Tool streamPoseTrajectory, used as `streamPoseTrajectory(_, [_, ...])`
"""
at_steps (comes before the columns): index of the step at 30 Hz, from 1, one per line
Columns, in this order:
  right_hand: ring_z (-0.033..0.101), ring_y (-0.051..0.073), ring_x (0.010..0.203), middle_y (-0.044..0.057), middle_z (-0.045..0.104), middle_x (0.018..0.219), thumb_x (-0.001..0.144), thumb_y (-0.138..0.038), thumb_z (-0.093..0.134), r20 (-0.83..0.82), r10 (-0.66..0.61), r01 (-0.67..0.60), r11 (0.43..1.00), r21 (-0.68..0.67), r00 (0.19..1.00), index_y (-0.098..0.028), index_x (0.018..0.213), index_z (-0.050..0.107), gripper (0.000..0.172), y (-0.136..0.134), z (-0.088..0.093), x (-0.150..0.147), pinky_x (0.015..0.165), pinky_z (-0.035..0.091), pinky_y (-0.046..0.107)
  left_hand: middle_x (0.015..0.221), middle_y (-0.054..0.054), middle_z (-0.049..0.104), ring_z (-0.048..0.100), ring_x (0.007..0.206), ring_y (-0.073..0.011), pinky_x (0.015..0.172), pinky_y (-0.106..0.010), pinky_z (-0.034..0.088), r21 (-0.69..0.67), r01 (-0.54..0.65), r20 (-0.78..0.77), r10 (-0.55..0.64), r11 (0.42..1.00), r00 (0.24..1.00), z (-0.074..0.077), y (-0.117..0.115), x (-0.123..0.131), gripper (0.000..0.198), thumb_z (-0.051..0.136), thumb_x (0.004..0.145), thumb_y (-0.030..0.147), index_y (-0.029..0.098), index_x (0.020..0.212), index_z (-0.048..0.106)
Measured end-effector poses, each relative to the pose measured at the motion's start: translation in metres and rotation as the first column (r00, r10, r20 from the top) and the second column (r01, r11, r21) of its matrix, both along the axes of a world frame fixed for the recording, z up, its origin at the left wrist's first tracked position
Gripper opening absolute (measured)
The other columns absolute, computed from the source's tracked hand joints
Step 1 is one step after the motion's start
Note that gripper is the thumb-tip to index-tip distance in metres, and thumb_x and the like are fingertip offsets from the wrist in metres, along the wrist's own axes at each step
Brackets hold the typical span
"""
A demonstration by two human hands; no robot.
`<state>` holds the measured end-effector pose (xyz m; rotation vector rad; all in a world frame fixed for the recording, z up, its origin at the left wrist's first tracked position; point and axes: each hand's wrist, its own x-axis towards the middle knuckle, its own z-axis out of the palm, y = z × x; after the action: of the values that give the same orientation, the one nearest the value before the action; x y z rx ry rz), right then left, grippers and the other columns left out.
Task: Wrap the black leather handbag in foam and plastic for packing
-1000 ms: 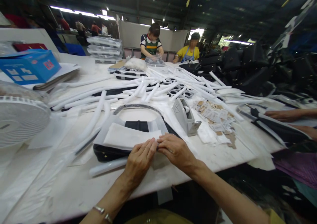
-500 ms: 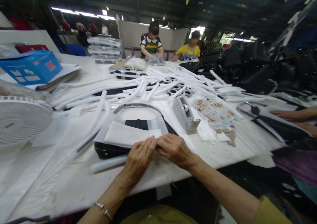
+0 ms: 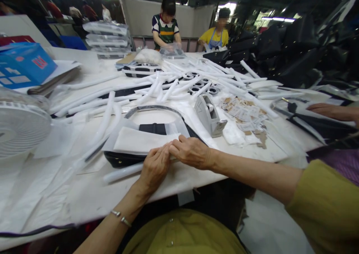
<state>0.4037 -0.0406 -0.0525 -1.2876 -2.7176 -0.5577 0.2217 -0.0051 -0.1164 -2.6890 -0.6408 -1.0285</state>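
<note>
A black handbag (image 3: 112,159) lies flat before me, its long handle (image 3: 153,107) arched away and wrapped in a pale film. Over the bag is a folded white sheet (image 3: 143,141), with translucent wrapping (image 3: 112,134) beneath it. At the bag's near right edge, my left hand (image 3: 157,162) presses down with its fingers together, gripping the rim. My right hand (image 3: 190,152) meets it there, fingers curled in a pinch; whatever lies between the fingertips is hidden. A white foam tube (image 3: 122,173) rests just in front of the bag, left of my left hand.
A grey tape dispenser (image 3: 209,115) stands behind my right hand, beside a pile of small packets (image 3: 244,113). Many white foam tubes (image 3: 162,89) cover the table's middle. A fan (image 3: 22,130) and blue box (image 3: 26,65) are at left. A co-worker's hand (image 3: 331,111) is at right.
The camera view has tilted down and shifted. My right elbow has swung outward and upward, while both hands stay together at the bag's edge. The co-worker's hand at right has moved slightly.
</note>
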Motion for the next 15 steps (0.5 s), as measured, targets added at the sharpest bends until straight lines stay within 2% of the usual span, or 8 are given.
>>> streamPoseTrajectory(4, [0.054, 0.021, 0.076, 0.007, 0.06, 0.083, 0.098, -0.015, 0.039, 0.016, -0.042, 0.042, 0.999, -0.023, 0.999, -0.017, 0.09, 0.057, 0.019, 0.01, -0.004, -0.004, 0.05, 0.035, 0.029, 0.105, -0.018, 0.072, 0.068, 0.1, -0.0228, 0.083, -0.034, 0.05, 0.041, 0.0, 0.023, -0.001, 0.999, 1.0, 0.001, 0.001, 0.001, 0.022, 0.046, 0.096, 0.015, 0.007, 0.115, 0.055])
streamPoseTrajectory(8, [0.055, 0.021, 0.079, 0.007, 0.062, 0.084, 0.092, -0.016, 0.053, -0.131, -0.159, 0.154, 0.987, -0.046, 0.979, -0.016, 0.085, 0.059, 0.009, 0.013, -0.009, 0.001, 0.064, 0.043, 0.031, 0.113, -0.016, 0.071, 0.067, 0.103, -0.0228, 0.083, -0.035, 0.049, 0.096, 0.014, 0.002, -0.014, 0.995, 1.0, 0.004, 0.0, 0.001, 0.024, 0.045, 0.096, 0.01, 0.008, 0.116, 0.057])
streamPoseTrajectory(10, [0.056, 0.021, 0.083, 0.006, 0.064, 0.086, 0.085, -0.016, 0.063, -0.266, -0.165, 0.125, 0.979, -0.161, 0.95, -0.017, 0.085, 0.059, 0.004, 0.008, -0.003, 0.012, 0.071, 0.046, 0.03, 0.117, -0.015, 0.069, 0.066, 0.105, -0.022, 0.083, -0.034, 0.048, 0.091, 0.007, -0.015, -0.006, 0.996, 1.0, 0.004, -0.001, 0.001, 0.025, 0.044, 0.096, 0.009, 0.01, 0.116, 0.059])
streamPoseTrajectory(13, [0.06, 0.017, 0.085, 0.002, 0.065, 0.091, 0.081, -0.011, 0.067, -0.475, -0.197, 0.021, 0.937, -0.349, 0.858, -0.019, 0.092, 0.06, 0.015, -0.008, 0.009, 0.031, 0.078, 0.048, 0.028, 0.12, -0.012, 0.068, 0.065, 0.106, -0.0206, 0.085, -0.033, 0.047, 0.044, -0.017, -0.026, 0.018, 0.999, 1.0, 0.003, -0.003, 0.002, 0.026, 0.045, 0.095, 0.009, 0.015, 0.113, 0.062])
streamPoseTrajectory(15, [0.061, 0.018, 0.092, 0.003, 0.066, 0.097, 0.08, -0.012, 0.069, -0.543, -0.212, 0.011, 0.937, -0.35, 0.813, -0.02, 0.099, 0.061, 0.022, -0.02, 0.01, 0.037, 0.084, 0.048, 0.03, 0.12, -0.011, 0.068, 0.065, 0.107, -0.0204, 0.086, -0.033, 0.046, 0.024, -0.029, -0.031, 0.03, 0.999, 0.999, 0.003, -0.004, 0.002, 0.025, 0.046, 0.095, 0.009, 0.016, 0.111, 0.063])
